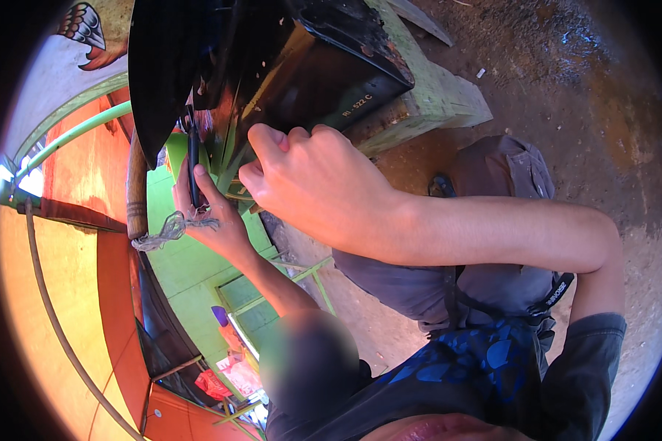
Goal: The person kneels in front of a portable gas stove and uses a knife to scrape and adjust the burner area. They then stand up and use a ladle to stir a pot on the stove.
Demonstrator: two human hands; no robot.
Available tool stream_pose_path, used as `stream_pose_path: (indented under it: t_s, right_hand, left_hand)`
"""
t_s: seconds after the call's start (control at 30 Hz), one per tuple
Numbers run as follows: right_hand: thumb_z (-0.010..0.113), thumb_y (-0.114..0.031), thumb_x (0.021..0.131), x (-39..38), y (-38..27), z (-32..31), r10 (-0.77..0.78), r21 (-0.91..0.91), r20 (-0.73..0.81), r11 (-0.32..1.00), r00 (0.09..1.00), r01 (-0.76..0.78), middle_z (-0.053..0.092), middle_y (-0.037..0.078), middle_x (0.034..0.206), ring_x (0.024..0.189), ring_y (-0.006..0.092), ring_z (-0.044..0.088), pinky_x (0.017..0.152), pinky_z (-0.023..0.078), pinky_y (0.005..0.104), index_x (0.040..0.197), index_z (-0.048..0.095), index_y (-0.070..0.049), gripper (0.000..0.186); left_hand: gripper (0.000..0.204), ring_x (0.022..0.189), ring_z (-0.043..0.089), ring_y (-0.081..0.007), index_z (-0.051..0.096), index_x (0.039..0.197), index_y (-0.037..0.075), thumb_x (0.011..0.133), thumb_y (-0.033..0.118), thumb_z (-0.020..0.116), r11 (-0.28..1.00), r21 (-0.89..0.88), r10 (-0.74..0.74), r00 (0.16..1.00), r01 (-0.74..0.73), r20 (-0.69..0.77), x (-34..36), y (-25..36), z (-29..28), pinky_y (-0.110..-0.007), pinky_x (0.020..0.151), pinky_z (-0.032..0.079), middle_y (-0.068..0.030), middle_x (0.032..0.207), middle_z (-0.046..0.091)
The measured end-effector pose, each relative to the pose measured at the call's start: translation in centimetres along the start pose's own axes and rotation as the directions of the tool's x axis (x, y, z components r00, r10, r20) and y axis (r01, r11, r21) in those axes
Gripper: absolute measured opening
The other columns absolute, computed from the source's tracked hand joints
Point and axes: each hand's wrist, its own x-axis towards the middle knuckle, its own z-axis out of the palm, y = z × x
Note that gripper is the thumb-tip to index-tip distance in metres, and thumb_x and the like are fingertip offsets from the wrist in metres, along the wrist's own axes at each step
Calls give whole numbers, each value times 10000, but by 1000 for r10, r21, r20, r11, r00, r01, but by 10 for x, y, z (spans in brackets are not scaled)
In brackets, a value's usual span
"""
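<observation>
At far left, a turned wooden handle (135, 195) hung below a large, dark, curved sheet of metal (158, 81). Just beside the handle, a tangle of pale grey string (171, 228) lay against the person's left hand (217, 226). That hand's thumb and fingers were clamped on a slim dark tool (193, 176), held nearly upright, its upper end in shadow between the curved metal and a black, box-shaped appliance (324, 92). The appliance sat on a worn, green-painted wooden worktop (452, 106), back from its right-hand corner.

Right of the tool, the person's right hand (331, 187) was raised in front of the appliance, fingers curled together; whether they held anything, I could not tell. Bare brown ground (603, 206) lay beyond the worktop's right end.

The step in hand looked like close two-handed work beside the appliance; the next move seemed to call for a steady left grip on the tool and care in the right hand around the metal edges.
</observation>
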Motion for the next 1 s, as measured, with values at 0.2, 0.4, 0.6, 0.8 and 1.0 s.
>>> stream_pose_path:
  t_s: [0.2,0.4,0.6,0.8,1.0]
  right_hand:
    - [760,-163,776,2,-1,1,-3,-16,-7,1000,1000,3,599,92,903,681,176,690,555,497,278,837,708,-99,102]
    - [758,-162,780,2,0,-2,-5,1,-5,1000,1000,5,600,91,897,685,176,693,561,501,279,837,707,-98,99]
    - [760,-161,778,2,0,-1,-2,6,1,1000,1000,2,601,93,897,693,180,696,568,506,282,838,705,-99,102]
    - [760,-164,779,2,0,0,-5,3,6,1000,1000,5,602,92,897,704,182,697,571,505,280,840,705,-100,104]
    - [759,-167,778,2,0,1,-3,-1,-14,1000,1000,3,596,89,889,694,179,691,568,501,280,837,704,-103,103]
  left_hand:
    - [268,746,547,-140,745,1216,-22,1073,195,680,999,-47,3,1000,-2,17,-2,4,-1,-316,656,426,-81,904,648]
    - [258,720,516,-138,748,1210,-11,1070,194,679,1000,16,16,999,-16,29,4,3,-4,-322,633,399,-76,860,613]
    - [254,706,492,-133,751,1199,-11,1067,194,681,1000,-2,3,1000,-3,14,4,3,-1,-325,622,382,-69,841,594]
    - [255,706,481,-121,751,1206,-16,1065,186,686,999,29,20,1000,-20,19,1,10,-3,-318,623,372,-51,842,583]
    - [248,706,477,-118,751,1206,-18,1067,176,685,999,-23,27,999,-26,33,0,12,-3,-315,622,370,-47,839,578]
